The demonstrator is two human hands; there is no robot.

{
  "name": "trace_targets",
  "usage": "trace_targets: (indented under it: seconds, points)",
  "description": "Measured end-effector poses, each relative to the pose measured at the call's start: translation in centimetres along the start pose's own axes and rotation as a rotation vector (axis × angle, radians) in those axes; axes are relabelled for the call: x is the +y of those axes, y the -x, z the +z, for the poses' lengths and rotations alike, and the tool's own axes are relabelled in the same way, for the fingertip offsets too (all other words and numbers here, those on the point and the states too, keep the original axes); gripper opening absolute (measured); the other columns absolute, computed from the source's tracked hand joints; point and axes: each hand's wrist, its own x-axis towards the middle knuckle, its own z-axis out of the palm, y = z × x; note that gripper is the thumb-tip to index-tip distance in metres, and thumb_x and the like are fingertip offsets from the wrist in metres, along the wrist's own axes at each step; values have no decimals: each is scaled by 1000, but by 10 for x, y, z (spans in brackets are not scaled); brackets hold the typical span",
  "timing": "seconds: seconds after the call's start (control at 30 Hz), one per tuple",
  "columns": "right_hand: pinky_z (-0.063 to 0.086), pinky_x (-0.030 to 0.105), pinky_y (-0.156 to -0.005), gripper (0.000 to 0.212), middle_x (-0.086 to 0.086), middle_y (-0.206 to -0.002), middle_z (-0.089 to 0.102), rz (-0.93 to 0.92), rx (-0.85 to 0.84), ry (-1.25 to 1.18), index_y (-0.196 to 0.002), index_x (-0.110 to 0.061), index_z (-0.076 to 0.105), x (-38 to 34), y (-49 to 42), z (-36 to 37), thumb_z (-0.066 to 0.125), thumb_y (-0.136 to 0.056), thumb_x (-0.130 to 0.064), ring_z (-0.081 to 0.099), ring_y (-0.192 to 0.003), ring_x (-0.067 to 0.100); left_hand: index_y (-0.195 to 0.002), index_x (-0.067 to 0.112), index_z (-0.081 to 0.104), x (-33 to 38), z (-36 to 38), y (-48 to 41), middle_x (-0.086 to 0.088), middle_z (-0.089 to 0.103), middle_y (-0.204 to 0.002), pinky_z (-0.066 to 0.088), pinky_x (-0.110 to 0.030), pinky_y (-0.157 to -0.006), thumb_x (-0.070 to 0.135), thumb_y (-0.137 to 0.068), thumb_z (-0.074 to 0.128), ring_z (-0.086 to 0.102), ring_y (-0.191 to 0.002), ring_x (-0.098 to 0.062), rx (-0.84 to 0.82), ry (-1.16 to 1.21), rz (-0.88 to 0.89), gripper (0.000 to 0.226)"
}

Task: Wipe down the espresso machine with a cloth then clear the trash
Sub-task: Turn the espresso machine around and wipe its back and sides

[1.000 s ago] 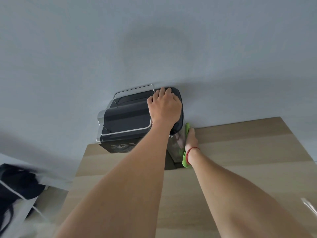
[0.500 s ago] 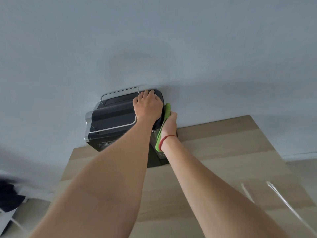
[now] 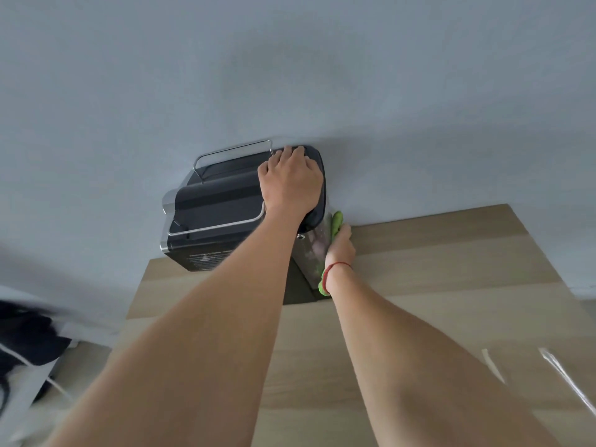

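Observation:
A black espresso machine (image 3: 213, 208) with chrome rails stands at the far edge of the wooden table (image 3: 451, 269), against the wall. My left hand (image 3: 290, 182) lies palm down on the machine's top right corner, fingers curled over its back edge. My right hand (image 3: 340, 246) presses a green cloth (image 3: 337, 222) flat against the machine's shiny right side panel; the cloth shows above my fingers and below my wrist, which carries a red string. Most of the cloth is hidden behind my hand.
Clear plastic wrapper strips (image 3: 561, 372) lie on the table at the right, near its front edge. A dark bag or garment with white cord (image 3: 29, 343) sits low at the left, off the table. A grey wall (image 3: 290, 75) rises behind the machine.
My right hand with the cloth slid down the machine's right side from its upper edge. The left hand stayed on top. The view shifted a little.

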Motion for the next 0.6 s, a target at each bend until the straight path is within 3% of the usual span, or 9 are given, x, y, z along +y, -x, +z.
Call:
trace_targets:
  seconds: [0.1,0.27,0.33,0.43,0.5,0.6]
  points:
    - [48,50,-98,53,13,-112,65,35,-36,30,-107,-11,61,-7,7,-4,41,-86,-56,63,-104,35,-124,14,59,0,-2,-2,-2,60,-127,30,-37,-103,24,-97,34,50,-121,-24,4,30,-22,38]
    - [46,37,-97,66,7,-110,62,-13,-120,82,-121,-16,57,-31,22,0,48,-83,-69,61,-103,27,-101,15,67,0,-5,-7,0,66,-103,30,-34,-85,25,-92,39,55,-104,-25,28,78,-53,31]
    - [45,41,-102,71,6,-119,64,-73,-152,95,-119,-21,60,-41,26,6,47,-74,-75,61,-109,28,-106,17,64,1,-5,-8,1,64,-109,32,-36,-93,26,-94,37,53,-108,-24,18,74,-54,31]
    - [47,44,-102,38,8,-113,68,-148,-258,33,-96,-23,64,-68,27,18,52,-83,-57,64,-106,27,-119,22,59,2,-4,-7,1,58,-128,27,-42,-110,28,-96,31,46,-125,-21,-13,32,-38,37]
    - [48,44,-102,40,7,-113,69,-197,-287,40,-103,-21,67,-83,25,26,54,-83,-53,64,-107,25,-129,24,54,3,-3,-7,2,47,-143,22,-45,-114,30,-97,27,33,-138,-19,-47,-22,-17,42]
    - [50,44,-100,54,7,-112,70,-199,-341,74,-118,-18,65,-93,23,32,55,-80,-55,66,-105,25,-134,26,49,3,-2,-7,4,42,-148,24,-45,-112,32,-97,25,30,-140,-19,-65,-76,10,45]
